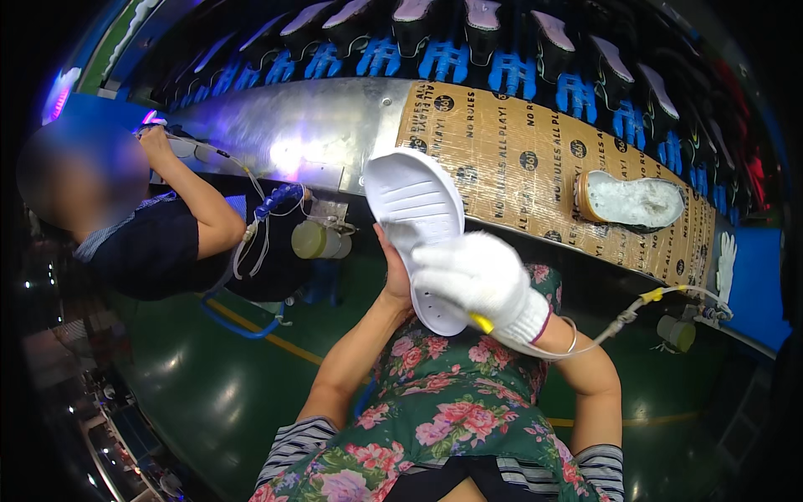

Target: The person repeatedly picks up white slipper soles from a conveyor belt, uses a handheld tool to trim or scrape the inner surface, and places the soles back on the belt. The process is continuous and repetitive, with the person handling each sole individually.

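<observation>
A white shoe sole (414, 192) is held up in front of me, its ribbed inner face toward me. My left hand (395, 269), bare, grips its left edge, with the fingers partly hidden behind it. My right hand (485, 280), in a white knit glove, is curled over the sole's middle and blurred. A thin clear tube (598, 339) with yellow pieces runs under the right wrist to a yellow end beside the glove. Whatever the gloved fingers hold is hidden.
A shoe upper on a last (640, 201) lies on the cardboard-covered bench (493, 159). Beyond stand blue racks (510, 74) bearing shoes. At left a co-worker (167, 238) sits near a round container (322, 241). White gloves (726, 266) lie at the bench's right end.
</observation>
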`<action>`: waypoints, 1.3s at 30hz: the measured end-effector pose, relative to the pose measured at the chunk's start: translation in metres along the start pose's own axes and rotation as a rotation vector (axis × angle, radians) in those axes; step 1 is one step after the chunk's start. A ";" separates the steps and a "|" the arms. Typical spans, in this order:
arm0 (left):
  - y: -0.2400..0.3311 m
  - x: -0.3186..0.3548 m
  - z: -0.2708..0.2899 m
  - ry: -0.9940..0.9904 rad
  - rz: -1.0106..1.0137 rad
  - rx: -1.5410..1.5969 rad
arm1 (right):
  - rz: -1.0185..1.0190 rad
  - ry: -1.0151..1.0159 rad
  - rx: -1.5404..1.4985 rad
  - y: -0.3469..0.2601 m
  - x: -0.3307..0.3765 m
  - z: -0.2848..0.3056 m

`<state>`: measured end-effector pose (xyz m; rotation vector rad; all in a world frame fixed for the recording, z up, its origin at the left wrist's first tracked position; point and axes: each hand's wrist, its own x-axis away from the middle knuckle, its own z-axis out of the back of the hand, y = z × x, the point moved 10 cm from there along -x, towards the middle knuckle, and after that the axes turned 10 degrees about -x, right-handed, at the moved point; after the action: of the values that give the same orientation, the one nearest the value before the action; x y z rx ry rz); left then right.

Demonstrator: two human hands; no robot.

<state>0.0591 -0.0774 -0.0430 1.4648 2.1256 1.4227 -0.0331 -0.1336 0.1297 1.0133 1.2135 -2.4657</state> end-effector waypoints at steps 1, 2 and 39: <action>-0.012 -0.004 0.008 -0.138 -0.004 0.206 | -0.007 0.017 -0.112 0.000 0.005 -0.006; -0.011 -0.007 0.002 -0.277 0.023 0.405 | -0.015 0.033 -0.225 0.003 0.007 -0.012; 0.055 -0.055 -0.049 -1.005 0.123 0.451 | -0.127 -0.173 -0.054 -0.007 0.035 -0.046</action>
<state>0.0902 -0.1476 0.0070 1.8996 1.7012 0.0655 -0.0391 -0.0903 0.0911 0.7131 1.3161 -2.5380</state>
